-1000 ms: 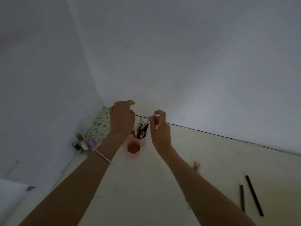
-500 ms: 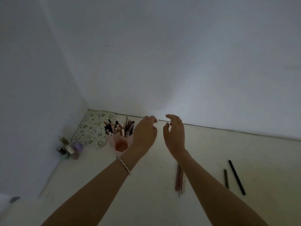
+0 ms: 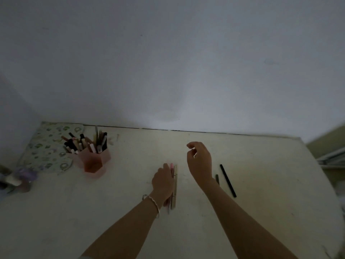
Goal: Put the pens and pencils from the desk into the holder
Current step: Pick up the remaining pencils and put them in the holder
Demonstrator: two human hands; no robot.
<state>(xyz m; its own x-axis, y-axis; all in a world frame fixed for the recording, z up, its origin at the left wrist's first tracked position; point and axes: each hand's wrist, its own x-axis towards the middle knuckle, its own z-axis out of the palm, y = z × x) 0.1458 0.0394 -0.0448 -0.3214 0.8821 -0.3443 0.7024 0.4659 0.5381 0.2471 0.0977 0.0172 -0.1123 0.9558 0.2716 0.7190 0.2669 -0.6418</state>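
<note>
A person's left hand [image 3: 162, 182] lies on a bundle of pink and tan pens and pencils [image 3: 175, 186] mid-desk, its grip impossible to tell, while the right hand [image 3: 199, 161] hovers alongside, loosely curled and empty. The pick-up appears in hand. Next, the bundle likely needs gathering and carrying far left to the pen-filled pink hexagonal plastic holder [image 3: 93, 161].
</note>
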